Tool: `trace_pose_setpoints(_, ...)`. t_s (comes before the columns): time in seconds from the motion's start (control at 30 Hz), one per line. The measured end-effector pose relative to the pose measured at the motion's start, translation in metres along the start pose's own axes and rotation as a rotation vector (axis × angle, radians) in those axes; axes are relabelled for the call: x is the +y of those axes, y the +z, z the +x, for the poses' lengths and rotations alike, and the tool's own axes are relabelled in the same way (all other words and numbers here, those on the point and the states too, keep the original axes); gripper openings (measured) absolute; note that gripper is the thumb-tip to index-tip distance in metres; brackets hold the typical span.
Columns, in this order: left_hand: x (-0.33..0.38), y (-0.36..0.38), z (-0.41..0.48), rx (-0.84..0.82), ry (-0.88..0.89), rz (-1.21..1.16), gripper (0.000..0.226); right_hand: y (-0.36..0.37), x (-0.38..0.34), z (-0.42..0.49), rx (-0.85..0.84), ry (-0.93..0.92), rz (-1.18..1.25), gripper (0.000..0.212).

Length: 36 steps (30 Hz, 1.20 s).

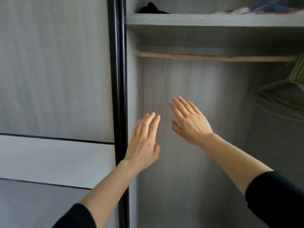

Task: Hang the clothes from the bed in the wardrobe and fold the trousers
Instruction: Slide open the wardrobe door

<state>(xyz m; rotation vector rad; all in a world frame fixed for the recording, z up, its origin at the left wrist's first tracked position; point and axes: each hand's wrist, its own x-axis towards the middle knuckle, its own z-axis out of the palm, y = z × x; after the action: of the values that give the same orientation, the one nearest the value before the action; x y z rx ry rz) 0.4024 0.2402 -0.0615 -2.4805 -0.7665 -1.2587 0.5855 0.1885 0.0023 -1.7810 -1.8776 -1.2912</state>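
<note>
The grey wood-grain wardrobe (197, 145) stands open, its round wooden rail (213, 57) bare except for thin, blurred, apparently empty hangers (279, 91) bunched at the right end, so hanging seems hardly begun. The clothes, bed and trousers are out of view. The left hand (144, 143) and right hand (190, 122) reach in empty, fingers straight and slightly spread.

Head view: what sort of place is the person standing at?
Most likely the inside of an open wardrobe: a wooden hanging rail, green hangers at its right end, and a shelf above holding dark cloth.
</note>
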Motion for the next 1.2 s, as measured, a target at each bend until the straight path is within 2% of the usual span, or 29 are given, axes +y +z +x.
trace_pose_setpoints(0.1,0.041,0.036,0.05,-0.106,-0.016,0.004,0.081,0.004,0.06,-0.03,-0.155,0.117,-0.058,0.052)
trace_pose_setpoints(0.2,0.081,0.077,0.107,-0.157,-0.044,0.011,0.078,0.004,0.123,-0.053,-0.221,0.179,-0.123,0.051)
trace_pose_setpoints(0.33,0.134,0.121,0.186,-0.112,-0.041,-0.021,0.081,0.004,0.205,-0.073,-0.234,0.258,-0.188,0.048)
trace_pose_setpoints(0.6,0.211,0.165,0.308,0.02,0.091,-0.05,0.081,0.008,0.342,-0.083,-0.317,0.462,-0.39,0.038)
trace_pose_setpoints(0.93,0.203,0.196,0.387,0.073,0.037,-0.048,0.085,0.032,0.412,-0.08,-0.41,0.591,-0.439,0.044)
trace_pose_setpoints(1.2,0.176,0.215,0.402,0.199,0.101,-0.022,0.089,0.041,0.429,-0.062,-0.422,0.628,-0.485,0.023)
